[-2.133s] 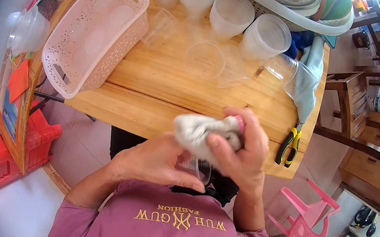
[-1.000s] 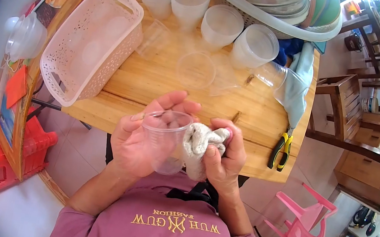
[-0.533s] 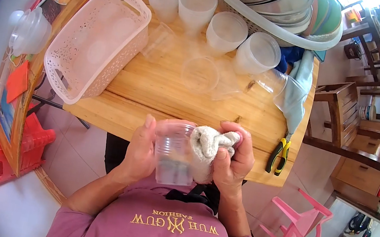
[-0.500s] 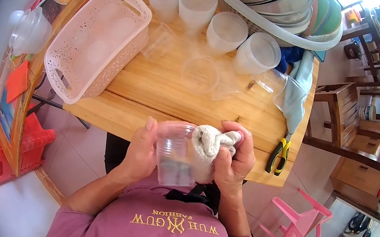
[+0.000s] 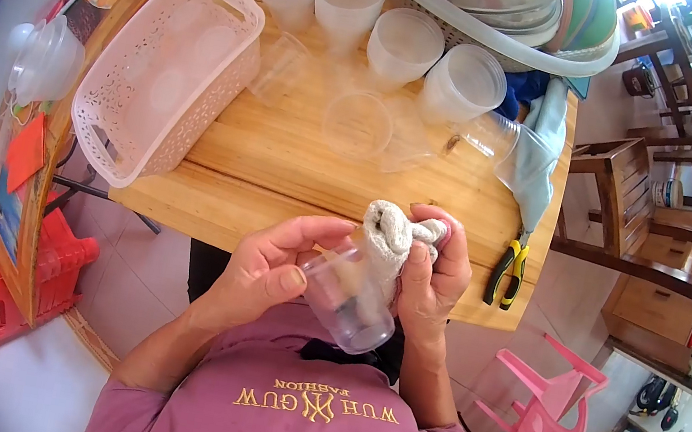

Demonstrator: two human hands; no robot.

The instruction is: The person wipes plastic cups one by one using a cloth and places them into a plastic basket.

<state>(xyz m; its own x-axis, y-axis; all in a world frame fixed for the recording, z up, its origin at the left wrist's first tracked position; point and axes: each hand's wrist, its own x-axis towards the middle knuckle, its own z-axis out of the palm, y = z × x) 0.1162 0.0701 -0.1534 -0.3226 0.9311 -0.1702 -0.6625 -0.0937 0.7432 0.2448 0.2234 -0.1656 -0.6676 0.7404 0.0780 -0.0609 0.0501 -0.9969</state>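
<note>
Near the table's front edge, my left hand (image 5: 268,269) holds a clear plastic cup (image 5: 346,306) by its rim end, thumb on the near side. The cup is tilted, its base toward my lower right. My right hand (image 5: 436,277) grips a bunched whitish cloth (image 5: 387,246) between thumb and fingers. The cloth is beside the cup and seems to touch it. Beyond the hands, a clear cup (image 5: 359,125) and another clear cup (image 5: 279,68) lie on the wooden table (image 5: 280,170). Stacks of cups (image 5: 464,85) stand at the back.
A pink basket (image 5: 239,61) stands at the left of the table. Black-and-yellow pliers (image 5: 507,275) lie at the right edge, near a light blue cloth (image 5: 540,148). A large basket of bowls (image 5: 572,66) is at the back. A pink chair (image 5: 557,402) stands on the floor at right.
The cup in my left hand has gone from nearly upright to tilted, its base swinging right. My left fingers have shifted toward its rim end. My right hand still holds the cloth, slightly higher.
</note>
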